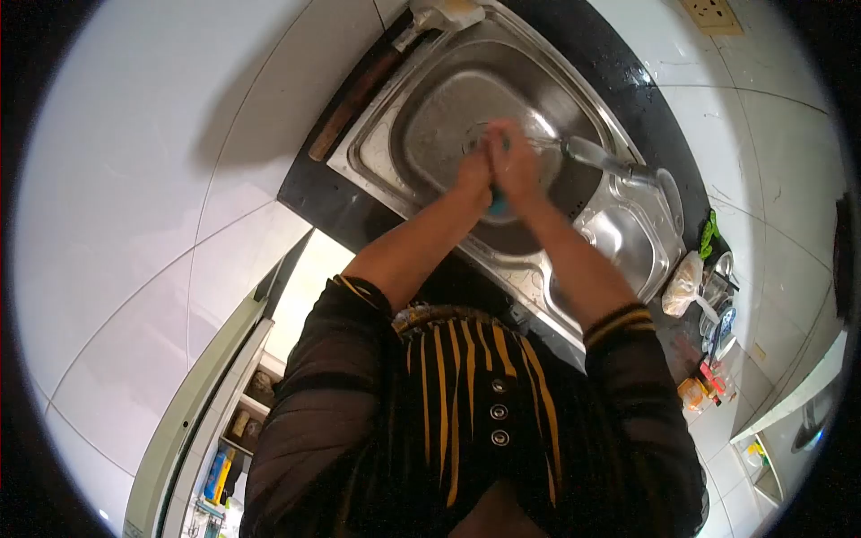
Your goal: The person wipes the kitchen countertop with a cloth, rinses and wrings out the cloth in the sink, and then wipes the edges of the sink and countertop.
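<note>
My left hand (475, 169) and my right hand (517, 169) are pressed together over the large basin of the steel sink (435, 112). Both are blurred, with their fingers closed against each other. A bit of teal shows at the fingers, and a larger teal patch (498, 203) appears below, between the wrists. Whether these are one thing, and what it is, I cannot make out. The faucet (596, 156) reaches in from the right, its tip close to my right hand, and a thin stream seems to leave it.
A smaller basin (619, 238) adjoins on the right. Behind it on the counter are a plastic bag (684, 285) and several small items. A long brown bar (354, 108) lies along the sink's left edge. An open drawer unit (242, 430) stands at lower left.
</note>
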`<state>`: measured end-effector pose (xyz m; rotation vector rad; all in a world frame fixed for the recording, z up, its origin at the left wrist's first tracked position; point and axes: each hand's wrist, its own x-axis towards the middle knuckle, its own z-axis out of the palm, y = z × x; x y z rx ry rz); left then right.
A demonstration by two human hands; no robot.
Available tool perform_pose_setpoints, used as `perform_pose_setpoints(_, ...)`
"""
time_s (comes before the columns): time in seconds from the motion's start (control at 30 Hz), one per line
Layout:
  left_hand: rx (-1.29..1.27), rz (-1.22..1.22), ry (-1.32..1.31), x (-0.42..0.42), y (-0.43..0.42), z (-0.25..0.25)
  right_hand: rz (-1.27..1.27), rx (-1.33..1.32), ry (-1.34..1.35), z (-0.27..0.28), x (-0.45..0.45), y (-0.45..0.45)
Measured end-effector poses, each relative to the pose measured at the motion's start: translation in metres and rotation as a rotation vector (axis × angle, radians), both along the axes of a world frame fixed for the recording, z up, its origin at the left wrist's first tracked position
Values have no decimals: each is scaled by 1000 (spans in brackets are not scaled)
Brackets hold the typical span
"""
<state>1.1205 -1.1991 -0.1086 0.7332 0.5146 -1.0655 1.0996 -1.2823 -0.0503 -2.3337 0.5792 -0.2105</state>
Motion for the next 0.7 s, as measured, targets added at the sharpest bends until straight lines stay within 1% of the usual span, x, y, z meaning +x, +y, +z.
perform_pose_setpoints(0.03, 145, -114, -83, -12, -4, 18, -60, -46, 105, -26, -6, -22)
perform_pose_setpoints(0.07, 280, -225, -195, -3, -12, 36, -60, -54, 88, -32, -6, -32)
perform_pose_setpoints(0.1, 270, -222, -212, 14, -16, 56, -45, 268, 22, -36, -4, -41)
perform_pose_setpoints(0.13, 374, -267, -220, 27, -15, 80, -23, 596, -24, -36, -8, -48)
perform_pose_setpoints(0.17, 480, -311, -225, 37, -10, 95, -17, 594, -18, -31, -12, -55)
perform_pose_setpoints(0.2, 484, -304, -223, 47, -4, 99, -45, 988, 129, -19, -13, -60)
perform_pose_setpoints(0.23, 445, -305, -319, 61, 0, 99, -77, 1381, 283, -10, -13, -61)
perform_pose_setpoints(0.27, 404, -310, -414, 71, 4, 97, -76, 1387, 286, 3, -14, -57)
perform_pose_setpoints(0.3, 405, -312, -413, 76, 5, 85, -38, 1369, 389, 17, -15, -56)
perform_pose_setpoints(0.33, 286, -398, -562, 78, 5, 69, -3, 1345, 490, 25, -17, -57)
perform_pose_setpoints(0.37, 163, -480, -709, 79, 4, 65, -6, 1341, 488, 26, -18, -58)
perform_pose_setpoints(0.4, 159, -480, -713, 77, 2, 62, -76, 1410, 495, 24, -18, -59)
perform_pose_setpoints(0.43, 109, -355, -564, 75, 1, 58, -148, 1481, 504, 21, -19, -58)
perform_pose_setpoints(0.47, 60, -229, -415, 73, 1, 56, -146, 1481, 503, 18, -22, -60)
perform_pose_setpoints(0.5, 61, -227, -416, 70, 4, 55, -150, 1555, 439, 14, -25, -64)
perform_pose_setpoints(0.53, 85, -289, -370, 67, 8, 54, -154, 1628, 373, 11, -28, -68)
perform_pose_setpoints(0.57, 109, -351, -323, 64, 13, 51, -152, 1630, 372, 9, -30, -68)
perform_pose_setpoints(0.6, 110, -353, -324, 64, 17, 48, -167, 1499, 397, 7, -34, -68)
perform_pose_setpoints(0.63, 129, -545, -462, 64, 22, 44, -182, 1366, 421, 6, -38, -68)
perform_pose_setpoints(0.67, 146, -736, -598, 64, 27, 44, -185, 1366, 421, 9, -41, -67)
perform_pose_setpoints(0.7, 144, -736, -598, 65, 31, 43, -211, 1305, 394, 14, -45, -66)
